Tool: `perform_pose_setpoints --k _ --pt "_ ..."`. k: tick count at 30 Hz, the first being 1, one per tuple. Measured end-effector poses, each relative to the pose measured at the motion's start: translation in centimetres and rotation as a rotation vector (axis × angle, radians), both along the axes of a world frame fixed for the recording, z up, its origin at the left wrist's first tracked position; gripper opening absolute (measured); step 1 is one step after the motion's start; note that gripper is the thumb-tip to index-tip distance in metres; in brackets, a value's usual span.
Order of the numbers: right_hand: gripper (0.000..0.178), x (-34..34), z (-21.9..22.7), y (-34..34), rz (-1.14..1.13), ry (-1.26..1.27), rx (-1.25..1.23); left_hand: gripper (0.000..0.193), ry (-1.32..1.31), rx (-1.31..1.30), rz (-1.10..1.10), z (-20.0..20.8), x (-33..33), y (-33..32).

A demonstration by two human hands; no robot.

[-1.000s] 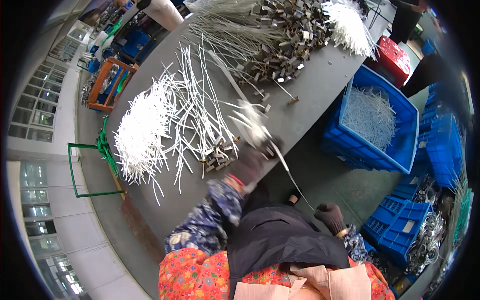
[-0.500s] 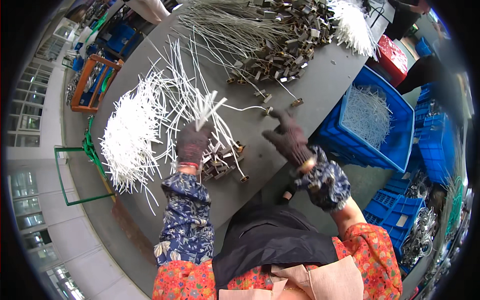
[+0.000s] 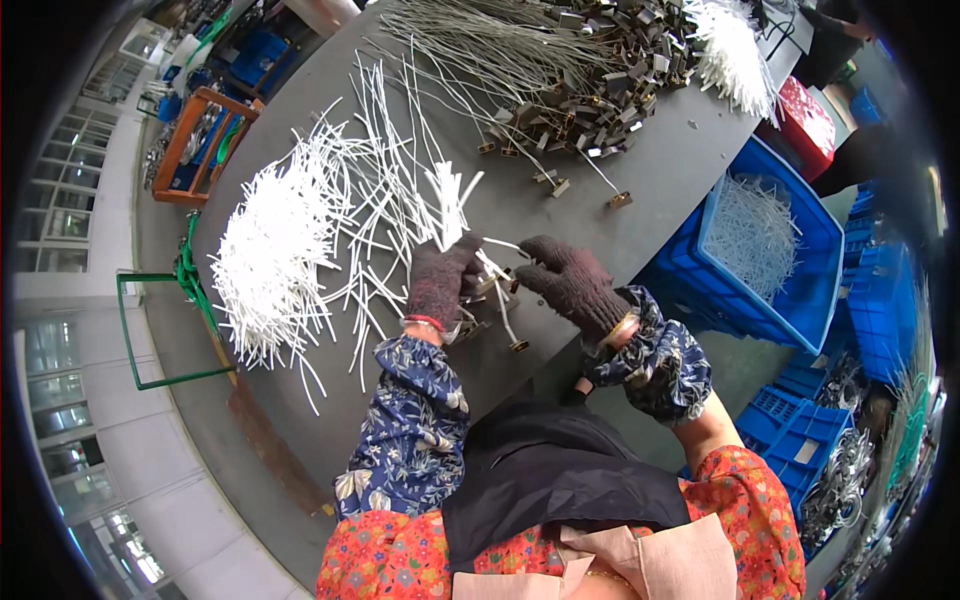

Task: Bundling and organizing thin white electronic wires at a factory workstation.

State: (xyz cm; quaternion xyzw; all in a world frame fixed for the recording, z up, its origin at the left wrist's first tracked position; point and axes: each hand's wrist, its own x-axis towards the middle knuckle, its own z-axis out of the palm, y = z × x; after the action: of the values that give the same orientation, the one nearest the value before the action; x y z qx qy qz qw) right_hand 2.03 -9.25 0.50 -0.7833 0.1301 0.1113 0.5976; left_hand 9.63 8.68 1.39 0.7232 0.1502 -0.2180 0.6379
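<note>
My left hand (image 3: 440,278), in a dark knitted glove, is closed round a small bundle of short white tubes (image 3: 449,200) whose ends fan out above the fist. My right hand (image 3: 575,288), gloved alike, pinches a thin white wire (image 3: 502,243) that runs across from the left hand; its end is hidden by the fingers. Beneath and beside the left hand lie wires with small metal blocks, one block (image 3: 518,346) near the table edge. Further left spreads a large heap of white tubes (image 3: 280,250), with loose wires (image 3: 385,150) trailing beside it.
At the far side of the grey table (image 3: 690,165) lie a pile of metal blocks (image 3: 600,110) on long wires and another white tube bundle (image 3: 730,55). A blue crate (image 3: 815,270) of clear strands stands to the right, near a red box (image 3: 805,125). An orange frame (image 3: 195,150) stands left.
My left hand has moved right with the tubes, close to the right hand. The right hand has drawn slightly nearer and lower, and its fingers have closed on the wire.
</note>
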Motion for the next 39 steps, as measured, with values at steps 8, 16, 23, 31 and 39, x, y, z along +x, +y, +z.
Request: perform_pose_setpoints --k 8,16,23,31,39 --pt "0.035 -1.0 -1.3 0.0 0.185 0.083 0.456 0.020 0.117 -0.036 -0.036 -1.6 -1.1 1.1" --pt "0.040 -2.1 -4.6 2.7 0.120 -0.608 -0.120 0.025 -0.011 -0.110 -0.080 -0.9 -1.2 -0.9" --pt "0.042 -1.2 -5.7 2.7 0.086 -0.567 -0.287 0.029 0.045 0.138 -0.290 0.1 -1.2 -0.8" --pt "0.056 0.6 1.5 2.3 -0.031 0.209 0.281 0.024 0.058 0.156 -0.120 -0.5 1.3 4.9" --pt "0.055 8.4 -6.9 -4.4 -0.231 -0.225 -0.861 0.025 -0.054 0.414 -0.269 -0.5 2.7 5.6"
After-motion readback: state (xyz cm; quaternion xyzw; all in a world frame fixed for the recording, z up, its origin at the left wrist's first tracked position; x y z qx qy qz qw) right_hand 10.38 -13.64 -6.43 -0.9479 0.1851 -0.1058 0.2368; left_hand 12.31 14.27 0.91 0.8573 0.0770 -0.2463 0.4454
